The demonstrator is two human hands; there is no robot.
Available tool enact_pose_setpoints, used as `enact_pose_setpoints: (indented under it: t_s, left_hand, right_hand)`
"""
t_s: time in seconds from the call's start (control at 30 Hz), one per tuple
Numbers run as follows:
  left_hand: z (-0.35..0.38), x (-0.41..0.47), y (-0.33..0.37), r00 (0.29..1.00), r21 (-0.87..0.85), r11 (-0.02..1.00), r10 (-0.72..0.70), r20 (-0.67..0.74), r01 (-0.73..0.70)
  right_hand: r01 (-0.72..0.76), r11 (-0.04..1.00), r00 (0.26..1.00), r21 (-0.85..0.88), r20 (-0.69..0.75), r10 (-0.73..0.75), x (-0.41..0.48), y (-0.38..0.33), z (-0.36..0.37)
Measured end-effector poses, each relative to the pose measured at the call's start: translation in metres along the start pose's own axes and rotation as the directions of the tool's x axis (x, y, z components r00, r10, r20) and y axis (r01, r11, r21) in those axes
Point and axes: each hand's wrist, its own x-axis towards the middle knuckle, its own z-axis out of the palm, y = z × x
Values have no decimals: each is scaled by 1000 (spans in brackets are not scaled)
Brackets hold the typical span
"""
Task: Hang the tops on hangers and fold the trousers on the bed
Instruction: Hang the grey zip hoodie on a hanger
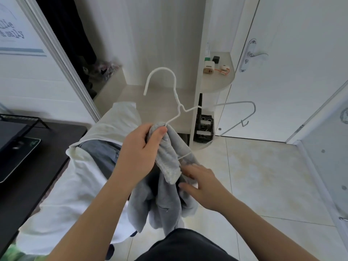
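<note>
Head view: left hand [143,144] grips grey top [169,204] bunched over one hanger [179,107] arm; the bare arm points right, nearer right hand [203,183], fingers straight, touching cloth.

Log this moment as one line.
step: hanging top | left hand: grips grey top at white hanger shoulder | right hand: fingers touch grey top lower down | hook: free, pointing up

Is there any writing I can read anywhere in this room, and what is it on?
"llie" and, below it, "sally": on the white poster at far left, cut off by the frame edge; the sign before "sally" is unclear.
Fine line beneath: too blurred.
Green logo on the desk mat: no words.
Items on the corner shelf: too small.
</note>
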Motion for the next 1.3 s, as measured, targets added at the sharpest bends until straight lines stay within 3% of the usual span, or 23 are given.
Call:
enact_pose_setpoints:
  t_s: [0.23,0.37,0.47,0.63,0.87,1.03,1.3]
  left_hand:
    - [-22,-4,-13,998,-14,999,-48,-43,48]
    - [-37,-11,-29,992,-25,992,-124,9,124]
    - [-54,-19,-41,990,37,992,-126,69,123]
    - [-72,-23,-33,997,169,983,-72,40,64]
    - [-73,-21,-31,993,-114,992,-72,-98,61]
    - [-77,-15,-33,992,-216,973,-101,-72,83]
    - [-78,-4,-30,992,-118,990,-92,-83,82]
  right_hand:
    - [-53,949,956,-310,258,138,19,32,7]
    - [56,851,992,-522,123,10,29,57,-19]
    - [116,841,992,-529,17,-126,31,76,-46]
    - [256,810,952,-528,-8,-306,41,70,-84]
    - [319,727,881,-608,-91,-464,49,47,-108]
    - [225,789,853,-572,-277,-443,52,45,-117]
    - [218,887,874,-407,-323,-363,55,43,-119]
